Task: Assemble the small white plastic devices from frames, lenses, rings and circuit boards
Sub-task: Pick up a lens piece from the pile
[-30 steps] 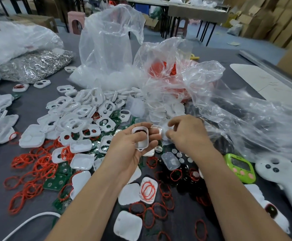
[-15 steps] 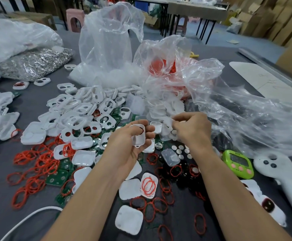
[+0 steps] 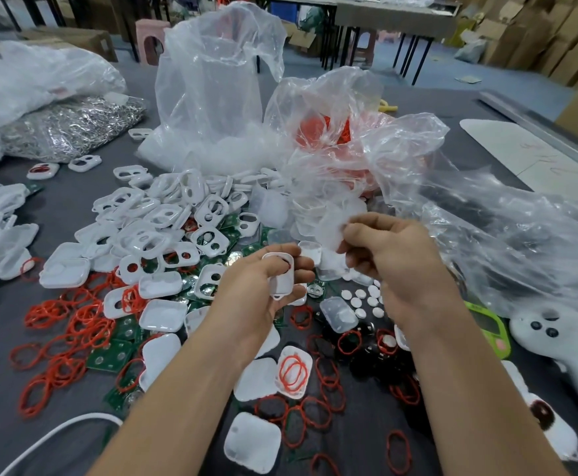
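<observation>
Hands sit close together over mid-table, small gap between them, not touching. Left hand [image 3: 256,297] is curled round one white frame [image 3: 278,276]: glossy hard plastic, rounded rectangle, oval window at its far end with dark red showing in it, small tab at the near end. Right hand [image 3: 401,266], at 3 o'clock of the left, pinches a thin milky translucent piece [image 3: 329,231] between thumb and forefinger. It looks roughly round but is motion-blurred, so I can't tell what part it is.

Grey table [image 3: 2,389], matte surface.
- 10 o'clock of the hands: loose heap of white frames [image 3: 150,228], same glossy shells, two cut-outs each.
- 8 o'clock: tangle of red rings [image 3: 67,324], thin rubbery ovals, overlapping green circuit boards [image 3: 109,355], which are flat squares with round silver pads.
- 6 o'clock: white caps [image 3: 251,441], flat rounded squares. One cap [image 3: 294,371] has red rings lying in it.
- Just under the right hand: small white discs [image 3: 363,298] and a clear domed lens [image 3: 339,316].
- 12 o'clock: crinkled clear plastic bags [image 3: 212,80], one holding red parts [image 3: 325,128].
- Far 10 o'clock: bag of shiny silver metal bits [image 3: 71,125].
- 4 o'clock: green timer [image 3: 488,326], partly behind the right wrist, beside a smooth white controller [image 3: 566,348] with dark buttons.
- 7 o'clock: white cable [image 3: 50,438] curving to the edge.
</observation>
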Available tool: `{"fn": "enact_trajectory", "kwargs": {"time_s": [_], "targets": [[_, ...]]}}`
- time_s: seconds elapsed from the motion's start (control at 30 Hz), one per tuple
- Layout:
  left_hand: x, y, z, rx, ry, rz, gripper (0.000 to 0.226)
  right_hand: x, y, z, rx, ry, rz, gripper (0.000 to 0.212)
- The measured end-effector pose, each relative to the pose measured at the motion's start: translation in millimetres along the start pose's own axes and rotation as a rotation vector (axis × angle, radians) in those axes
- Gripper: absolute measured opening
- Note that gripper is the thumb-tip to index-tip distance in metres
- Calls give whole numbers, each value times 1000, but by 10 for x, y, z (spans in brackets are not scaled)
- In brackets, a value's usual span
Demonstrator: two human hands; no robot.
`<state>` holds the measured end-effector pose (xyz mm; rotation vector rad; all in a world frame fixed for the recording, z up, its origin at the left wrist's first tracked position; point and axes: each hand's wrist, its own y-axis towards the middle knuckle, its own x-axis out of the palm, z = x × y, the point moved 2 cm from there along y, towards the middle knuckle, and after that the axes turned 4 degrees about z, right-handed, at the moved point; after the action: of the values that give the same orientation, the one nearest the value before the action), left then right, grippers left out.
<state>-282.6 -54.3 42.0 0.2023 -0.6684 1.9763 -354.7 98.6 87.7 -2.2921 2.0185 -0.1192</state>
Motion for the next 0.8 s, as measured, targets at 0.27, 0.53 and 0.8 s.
{"fn": "enact_trajectory", "kwargs": {"time_s": [0.27, 0.53, 0.8], "targets": [[62, -27, -45, -7, 5, -40, 31, 149, -137, 235, -171, -338, -32, 15], [50, -15, -80, -61, -58, 2, 45, 212, -275, 199, -386, -571, -62, 15], [32, -17, -95, -41, -42, 5, 45, 268, -288, 249, -451, -602, 20, 10]]}}
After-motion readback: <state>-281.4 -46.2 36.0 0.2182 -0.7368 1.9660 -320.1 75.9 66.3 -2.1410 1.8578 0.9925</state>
